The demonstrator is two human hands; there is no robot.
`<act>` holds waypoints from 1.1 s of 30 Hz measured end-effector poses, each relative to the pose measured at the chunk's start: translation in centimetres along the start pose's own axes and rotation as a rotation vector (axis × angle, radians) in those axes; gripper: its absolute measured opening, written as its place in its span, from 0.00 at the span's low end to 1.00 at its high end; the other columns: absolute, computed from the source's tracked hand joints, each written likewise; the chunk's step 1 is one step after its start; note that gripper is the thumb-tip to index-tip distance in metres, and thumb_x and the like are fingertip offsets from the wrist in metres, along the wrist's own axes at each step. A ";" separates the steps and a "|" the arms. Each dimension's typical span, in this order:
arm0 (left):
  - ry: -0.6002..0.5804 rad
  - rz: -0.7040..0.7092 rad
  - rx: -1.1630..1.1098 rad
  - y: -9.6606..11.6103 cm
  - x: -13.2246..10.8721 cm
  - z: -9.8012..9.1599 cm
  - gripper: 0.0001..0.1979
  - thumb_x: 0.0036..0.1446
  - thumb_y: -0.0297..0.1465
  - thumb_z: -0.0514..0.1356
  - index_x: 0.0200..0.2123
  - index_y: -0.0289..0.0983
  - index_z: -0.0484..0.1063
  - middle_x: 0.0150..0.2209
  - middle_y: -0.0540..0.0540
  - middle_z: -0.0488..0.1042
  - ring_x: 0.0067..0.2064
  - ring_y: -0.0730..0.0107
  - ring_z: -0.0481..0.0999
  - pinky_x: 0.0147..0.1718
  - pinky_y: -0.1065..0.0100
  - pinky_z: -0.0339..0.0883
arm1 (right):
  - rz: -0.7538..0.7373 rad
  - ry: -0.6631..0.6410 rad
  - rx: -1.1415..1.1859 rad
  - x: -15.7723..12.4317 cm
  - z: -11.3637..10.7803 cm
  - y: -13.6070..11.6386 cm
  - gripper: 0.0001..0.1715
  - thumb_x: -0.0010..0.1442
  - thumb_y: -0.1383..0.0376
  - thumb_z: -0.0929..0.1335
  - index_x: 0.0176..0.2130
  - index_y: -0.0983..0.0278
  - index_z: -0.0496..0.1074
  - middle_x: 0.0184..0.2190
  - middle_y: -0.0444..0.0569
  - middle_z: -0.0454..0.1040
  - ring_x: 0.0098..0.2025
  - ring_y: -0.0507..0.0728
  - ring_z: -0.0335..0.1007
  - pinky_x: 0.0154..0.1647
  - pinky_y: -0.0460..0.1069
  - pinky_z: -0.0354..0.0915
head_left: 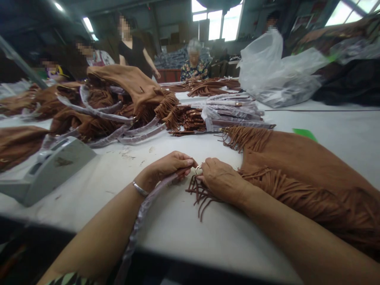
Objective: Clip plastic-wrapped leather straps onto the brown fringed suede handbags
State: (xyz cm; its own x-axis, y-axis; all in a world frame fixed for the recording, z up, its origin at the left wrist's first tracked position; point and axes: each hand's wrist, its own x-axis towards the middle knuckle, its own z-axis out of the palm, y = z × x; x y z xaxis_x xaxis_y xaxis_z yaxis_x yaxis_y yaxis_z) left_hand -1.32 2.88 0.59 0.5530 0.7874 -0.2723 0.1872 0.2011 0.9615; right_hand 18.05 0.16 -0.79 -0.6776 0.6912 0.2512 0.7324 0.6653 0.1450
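My left hand (174, 164) pinches the brown end of a bag strap (141, 209), whose length is wrapped in clear plastic and hangs over the front table edge. Right beside it, my right hand (219, 178) closes on a metal ring (198, 170) at the fringed corner of a brown suede bag (303, 158). Strap end and ring meet between the two hands; whether the strap passes through the ring I cannot tell. Thin fringe strips (202, 198) spill out below my right hand. The bag lies flat to the right, partly under my right forearm.
A pile of brown fringed bags (130, 87) with wrapped straps fills the left back. Bundled wrapped straps (228, 113) lie behind my hands. A grey tape dispenser-like device (59, 166) stands at left, a plastic bag (276, 75) at back right. Several people are behind the table (118, 190).
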 end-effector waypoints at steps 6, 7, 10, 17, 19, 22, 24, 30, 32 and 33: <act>-0.062 0.012 0.222 0.2 -0.2 0.1 0.19 0.54 0.42 0.57 0.21 0.32 0.65 0.16 0.52 0.61 0.15 0.82 0.57 0.15 0.76 0.50 | -0.063 -0.014 -0.040 0.1 0.0 -0.1 0.17 0.63 0.57 0.58 0.37 0.69 0.65 0.33 0.54 0.65 0.37 0.59 0.61 0.37 0.51 0.61; -0.062 0.016 0.251 0.3 -0.2 0.1 0.19 0.54 0.42 0.56 0.21 0.32 0.64 0.15 0.52 0.61 0.15 0.82 0.56 0.15 0.76 0.49 | -0.072 -0.017 -0.043 0.1 0.0 -0.1 0.17 0.63 0.57 0.58 0.37 0.69 0.65 0.33 0.54 0.64 0.37 0.59 0.62 0.37 0.51 0.61; -0.078 0.032 0.319 0.6 -0.1 0.2 0.20 0.55 0.42 0.55 0.20 0.32 0.63 0.15 0.52 0.60 0.16 0.83 0.55 0.16 0.76 0.50 | -0.093 -0.020 -0.047 0.1 0.0 -0.1 0.16 0.63 0.58 0.59 0.37 0.69 0.64 0.33 0.53 0.64 0.37 0.59 0.62 0.37 0.51 0.61; -0.105 0.037 0.396 0.6 0.0 -0.4 0.20 0.55 0.43 0.54 0.22 0.32 0.64 0.17 0.52 0.61 0.17 0.82 0.56 0.17 0.75 0.50 | -0.159 -0.032 -0.078 0.2 -0.2 -0.1 0.16 0.63 0.58 0.59 0.37 0.69 0.65 0.33 0.53 0.64 0.36 0.59 0.62 0.35 0.51 0.60; -0.150 0.022 0.399 0.7 0.0 -0.6 0.20 0.55 0.43 0.53 0.22 0.32 0.64 0.17 0.51 0.61 0.17 0.81 0.55 0.17 0.75 0.50 | -0.169 -0.042 -0.083 0.2 -0.2 -0.1 0.17 0.63 0.58 0.59 0.37 0.69 0.65 0.33 0.53 0.64 0.36 0.59 0.61 0.35 0.51 0.60; -0.225 -0.004 0.377 1.1 0.0 -0.8 0.20 0.55 0.43 0.54 0.21 0.32 0.64 0.17 0.51 0.61 0.17 0.81 0.55 0.16 0.75 0.49 | -0.189 -0.040 -0.085 0.2 -0.2 -0.2 0.17 0.63 0.57 0.59 0.37 0.69 0.66 0.32 0.53 0.64 0.36 0.59 0.61 0.35 0.51 0.59; -0.242 -0.011 0.339 1.2 0.1 -0.9 0.20 0.55 0.43 0.55 0.21 0.32 0.64 0.16 0.52 0.60 0.17 0.81 0.55 0.16 0.75 0.49 | -0.196 -0.038 -0.085 0.2 -0.1 -0.2 0.18 0.63 0.57 0.59 0.38 0.70 0.66 0.32 0.53 0.64 0.36 0.59 0.61 0.35 0.51 0.59; -0.310 -0.024 0.257 1.2 0.5 -1.2 0.19 0.52 0.42 0.58 0.19 0.33 0.64 0.15 0.51 0.59 0.16 0.80 0.54 0.16 0.74 0.47 | -0.221 -0.039 -0.055 0.1 -0.1 0.0 0.20 0.64 0.57 0.57 0.40 0.70 0.65 0.34 0.53 0.64 0.37 0.57 0.60 0.37 0.51 0.58; -0.361 -0.042 0.242 1.3 0.8 -1.4 0.19 0.51 0.42 0.59 0.19 0.33 0.65 0.14 0.52 0.58 0.16 0.80 0.53 0.16 0.73 0.47 | -0.247 -0.024 -0.052 -0.1 -0.1 0.1 0.20 0.64 0.56 0.57 0.40 0.70 0.65 0.34 0.53 0.64 0.37 0.57 0.60 0.38 0.51 0.58; -0.381 -0.051 0.236 1.4 0.9 -1.6 0.18 0.50 0.41 0.60 0.19 0.33 0.65 0.14 0.52 0.57 0.16 0.79 0.53 0.16 0.73 0.47 | -0.259 -0.013 -0.050 -0.1 -0.1 0.1 0.20 0.64 0.56 0.57 0.40 0.71 0.65 0.34 0.53 0.64 0.37 0.57 0.60 0.38 0.50 0.58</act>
State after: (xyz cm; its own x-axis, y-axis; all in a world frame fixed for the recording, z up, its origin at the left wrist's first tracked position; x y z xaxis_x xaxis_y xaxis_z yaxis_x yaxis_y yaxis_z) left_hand -1.85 4.78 1.79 0.7895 0.5001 -0.3559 0.3777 0.0612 0.9239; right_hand 18.21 0.10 -0.69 -0.8433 0.5037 0.1875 0.5369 0.8058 0.2500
